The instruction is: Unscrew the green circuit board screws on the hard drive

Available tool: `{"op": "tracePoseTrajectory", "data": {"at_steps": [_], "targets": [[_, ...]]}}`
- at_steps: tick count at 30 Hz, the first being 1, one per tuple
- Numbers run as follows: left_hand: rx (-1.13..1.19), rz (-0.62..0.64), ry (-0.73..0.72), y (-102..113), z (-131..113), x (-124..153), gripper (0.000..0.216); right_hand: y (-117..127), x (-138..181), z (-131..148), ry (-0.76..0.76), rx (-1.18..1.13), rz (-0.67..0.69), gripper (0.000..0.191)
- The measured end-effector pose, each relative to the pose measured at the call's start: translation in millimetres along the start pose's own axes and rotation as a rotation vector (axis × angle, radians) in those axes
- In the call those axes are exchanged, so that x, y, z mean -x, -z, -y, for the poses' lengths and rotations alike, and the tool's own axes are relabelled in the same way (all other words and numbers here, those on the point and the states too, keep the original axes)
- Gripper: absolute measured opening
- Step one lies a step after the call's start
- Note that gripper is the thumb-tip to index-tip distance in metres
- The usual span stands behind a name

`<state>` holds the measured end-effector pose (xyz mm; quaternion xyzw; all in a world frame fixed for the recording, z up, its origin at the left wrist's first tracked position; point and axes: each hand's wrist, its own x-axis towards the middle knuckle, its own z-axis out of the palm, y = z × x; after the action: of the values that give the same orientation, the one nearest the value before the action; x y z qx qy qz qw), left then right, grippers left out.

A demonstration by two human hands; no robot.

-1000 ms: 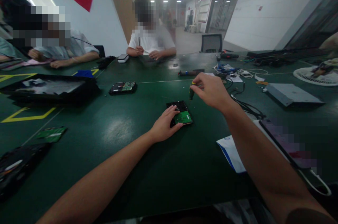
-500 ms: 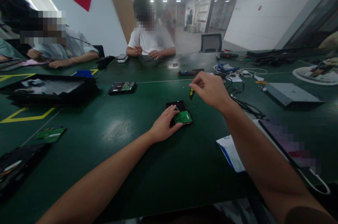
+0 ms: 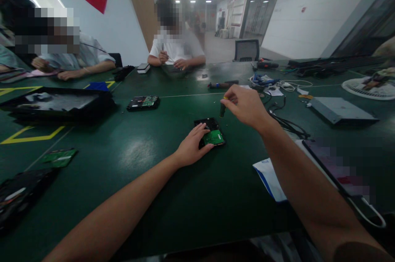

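A hard drive (image 3: pixel 215 138) with a green circuit board lies on the green table in front of me. My left hand (image 3: pixel 193 144) grips it from the left, fingers over its black frame and thumb along the near edge. Above and to the right of the drive, my right hand (image 3: pixel 243 103) is closed on a small screwdriver (image 3: pixel 222 109) with a dark and yellow handle. The screwdriver points down in a fingertip pinch. Its tip cannot be made out. Tiny bits, perhaps screws, lie on the table close to it.
Another hard drive (image 3: pixel 142 103) lies farther left, near a black tray (image 3: pixel 58 105). At left are a loose green circuit board (image 3: pixel 60 157) and a dark device (image 3: pixel 21 192). Cables (image 3: pixel 288 124), a grey metal box (image 3: pixel 342 110) and a white packet (image 3: pixel 269 177) lie right. Co-workers sit across.
The screwdriver handle has turned within my right fingertips, showing its dark side where yellow showed before. My left hand and the hard drive stay in place.
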<state>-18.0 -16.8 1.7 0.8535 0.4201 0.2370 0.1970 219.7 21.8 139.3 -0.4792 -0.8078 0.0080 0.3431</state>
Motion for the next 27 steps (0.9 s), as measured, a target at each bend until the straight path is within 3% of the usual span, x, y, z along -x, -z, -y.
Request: {"op": "tracePoseTrajectory", "data": {"at_steps": [27], "targets": [[-0.014, -0.002, 0.006, -1.4, 2.4, 0.0, 0.062, 1.8, 0.6, 0.1, 0.031, 0.003, 0.006, 0.009]]}}
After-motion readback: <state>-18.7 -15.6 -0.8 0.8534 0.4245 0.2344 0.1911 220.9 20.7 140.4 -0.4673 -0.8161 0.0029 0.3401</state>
